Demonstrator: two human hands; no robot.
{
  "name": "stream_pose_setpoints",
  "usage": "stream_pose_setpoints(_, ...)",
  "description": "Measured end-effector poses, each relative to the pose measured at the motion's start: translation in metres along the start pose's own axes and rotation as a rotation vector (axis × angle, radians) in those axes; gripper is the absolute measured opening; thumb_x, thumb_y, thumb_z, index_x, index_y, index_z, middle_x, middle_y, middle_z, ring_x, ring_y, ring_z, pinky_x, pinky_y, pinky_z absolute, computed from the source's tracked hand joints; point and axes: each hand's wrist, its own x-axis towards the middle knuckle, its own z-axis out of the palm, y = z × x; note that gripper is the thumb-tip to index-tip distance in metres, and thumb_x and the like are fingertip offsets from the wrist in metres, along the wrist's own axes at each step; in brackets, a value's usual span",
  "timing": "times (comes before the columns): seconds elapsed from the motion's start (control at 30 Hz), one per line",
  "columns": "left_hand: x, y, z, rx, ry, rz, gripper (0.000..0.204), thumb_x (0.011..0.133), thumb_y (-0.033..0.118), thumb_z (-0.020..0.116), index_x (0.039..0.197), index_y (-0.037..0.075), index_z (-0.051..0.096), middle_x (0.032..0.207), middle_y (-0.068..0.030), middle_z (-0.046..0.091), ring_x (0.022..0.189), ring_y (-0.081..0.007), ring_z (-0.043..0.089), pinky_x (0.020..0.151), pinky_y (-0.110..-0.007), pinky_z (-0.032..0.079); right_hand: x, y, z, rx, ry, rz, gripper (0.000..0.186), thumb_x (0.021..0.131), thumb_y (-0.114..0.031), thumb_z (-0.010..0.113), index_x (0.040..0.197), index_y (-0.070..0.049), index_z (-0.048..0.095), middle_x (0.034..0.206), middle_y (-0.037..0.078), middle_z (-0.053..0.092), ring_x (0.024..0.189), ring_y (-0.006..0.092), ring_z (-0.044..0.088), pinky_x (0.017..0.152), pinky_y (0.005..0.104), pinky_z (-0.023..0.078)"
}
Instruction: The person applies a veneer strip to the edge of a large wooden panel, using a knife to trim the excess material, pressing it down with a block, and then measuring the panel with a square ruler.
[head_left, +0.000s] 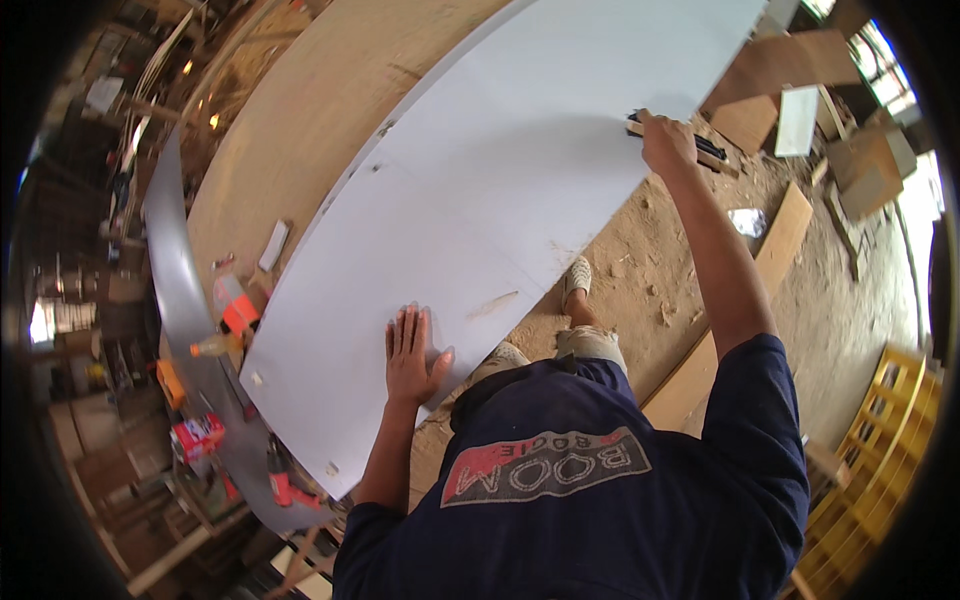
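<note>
A long white panel (474, 200) lies in front of me over a larger wooden board (290, 90), with small marks along its far edge and a smudge near me. My left hand (408, 355) rests flat on the panel's near part, fingers spread. My right hand (667, 142) reaches to the panel's right edge, closed on a black tool (707, 143) with a light wooden strip beside it; my fingers partly hide both, so their exact kind is unclear.
At left are a bent metal sheet (175, 280), a red power tool (282, 480), bottles and boxes (197, 435). At right, a loose plank (778, 240) and offcuts (797, 120) lie on the dusty floor (640, 290), near a yellow slatted rack (865, 450). My foot (577, 280) shows beside the panel.
</note>
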Motion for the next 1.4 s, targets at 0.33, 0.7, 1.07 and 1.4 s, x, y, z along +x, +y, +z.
stream_pose_setpoints(0.33,-0.004,0.008,-0.005,-0.031,0.107,-0.145,0.094,0.099,0.060,0.065,0.168,-0.001,0.043,0.175,-0.0263,0.039,0.163,-0.0477,0.034,0.133,-0.065,0.020,-0.148,-0.213,-0.029,-0.085,-0.501,-0.310,0.049,0.098,-0.010,0.063,0.146,-0.009,0.056,0.107,0.012,0.077,0.086,0.0307,0.079,0.077,0.0434,0.062)
stream_pose_setpoints(0.7,0.017,0.051,0.007,-0.215,0.056,0.039,0.119,0.086,0.065,0.079,0.172,-0.002,0.031,0.180,-0.0251,0.027,0.169,-0.0428,0.020,0.137,-0.063,0.009,-0.170,-0.218,-0.074,0.512,-0.473,-0.225,0.038,0.094,-0.020,0.075,0.132,-0.016,0.071,0.103,0.020,0.081,0.098,0.0440,0.078,0.088,0.0540,0.060)
stream_pose_setpoints(1.07,0.020,0.052,0.015,-0.115,0.151,0.164,0.086,0.079,0.043,0.088,0.147,-0.004,0.064,0.158,-0.0229,0.060,0.155,-0.0377,0.051,0.131,-0.056,0.038,-0.212,-0.099,-0.055,0.674,-0.145,0.315,0.049,0.088,-0.019,0.086,0.134,-0.005,0.074,0.116,0.022,0.081,0.109,0.0377,0.079,0.094,0.0473,0.059)
stream_pose_setpoints(1.4,0.007,0.058,0.035,-0.148,0.289,0.138,0.067,0.083,0.041,0.084,0.133,-0.002,0.073,0.146,-0.0213,0.069,0.143,-0.0354,0.063,0.123,-0.052,0.048,-0.256,-0.066,-0.024,0.780,-0.140,0.423,0.044,0.089,-0.020,0.087,0.127,0.000,0.076,0.110,0.018,0.083,0.104,0.0311,0.080,0.093,0.0438,0.060)
